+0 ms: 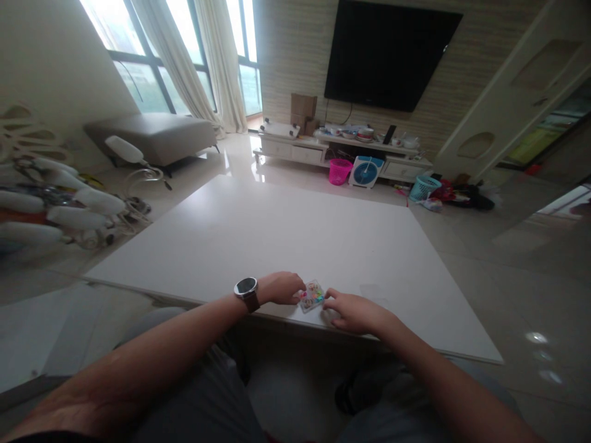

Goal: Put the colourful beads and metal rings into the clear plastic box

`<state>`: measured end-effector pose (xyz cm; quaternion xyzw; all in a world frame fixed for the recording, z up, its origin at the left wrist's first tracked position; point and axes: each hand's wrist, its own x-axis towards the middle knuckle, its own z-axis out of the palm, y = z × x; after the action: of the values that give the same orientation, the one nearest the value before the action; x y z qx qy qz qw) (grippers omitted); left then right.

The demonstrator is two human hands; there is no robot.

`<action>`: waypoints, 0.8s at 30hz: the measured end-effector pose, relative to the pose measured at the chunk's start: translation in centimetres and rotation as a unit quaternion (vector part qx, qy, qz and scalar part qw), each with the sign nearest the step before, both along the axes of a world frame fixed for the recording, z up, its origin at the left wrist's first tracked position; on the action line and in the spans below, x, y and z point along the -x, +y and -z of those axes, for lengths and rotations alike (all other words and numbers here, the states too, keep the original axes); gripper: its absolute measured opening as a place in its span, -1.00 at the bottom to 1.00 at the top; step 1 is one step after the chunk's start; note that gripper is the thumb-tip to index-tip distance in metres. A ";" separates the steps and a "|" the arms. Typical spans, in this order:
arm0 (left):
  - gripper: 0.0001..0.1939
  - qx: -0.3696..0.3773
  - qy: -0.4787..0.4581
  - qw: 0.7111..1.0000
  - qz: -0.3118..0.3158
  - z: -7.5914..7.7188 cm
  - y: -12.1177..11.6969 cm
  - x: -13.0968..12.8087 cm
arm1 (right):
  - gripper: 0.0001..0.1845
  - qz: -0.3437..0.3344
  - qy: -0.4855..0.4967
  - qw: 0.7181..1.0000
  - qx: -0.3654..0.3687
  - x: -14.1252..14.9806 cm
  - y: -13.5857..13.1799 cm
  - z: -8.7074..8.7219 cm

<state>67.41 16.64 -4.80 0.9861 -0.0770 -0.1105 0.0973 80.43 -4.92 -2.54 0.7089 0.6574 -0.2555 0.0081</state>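
The table (286, 240) stands directly before the seated person. A small clear box (313, 296) lies on the table near its front edge, between the two hands — the left hand (279, 288) just left of it, the right hand (353, 312) just right of it, both resting on the tabletop. A watch (246, 289) sits on the left wrist. Behind the table, a low cabinet (341, 154) runs along the far wall — the television (388, 52) hangs above it. A fan (365, 171) and a basket (340, 171) stand on the floor before the cabinet. A sofa (152, 136) lies to the far left, under the window (175, 49).
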 end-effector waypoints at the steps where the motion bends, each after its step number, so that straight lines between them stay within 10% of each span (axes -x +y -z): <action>1: -0.69 0.002 0.000 1.000 0.000 0.0 0.0 0.0 | -0.61 0.000 0.000 1.000 0.001 0.0 0.0 0.0; 24: -0.61 0.005 0.005 1.000 0.008 0.0 0.2 0.1 | -0.62 0.004 -0.001 1.000 0.021 0.4 0.2 -0.9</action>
<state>67.32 16.84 -4.83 0.9843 -0.0850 -0.1162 0.1019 80.04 -4.77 -1.61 0.7112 0.6491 -0.2689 0.0226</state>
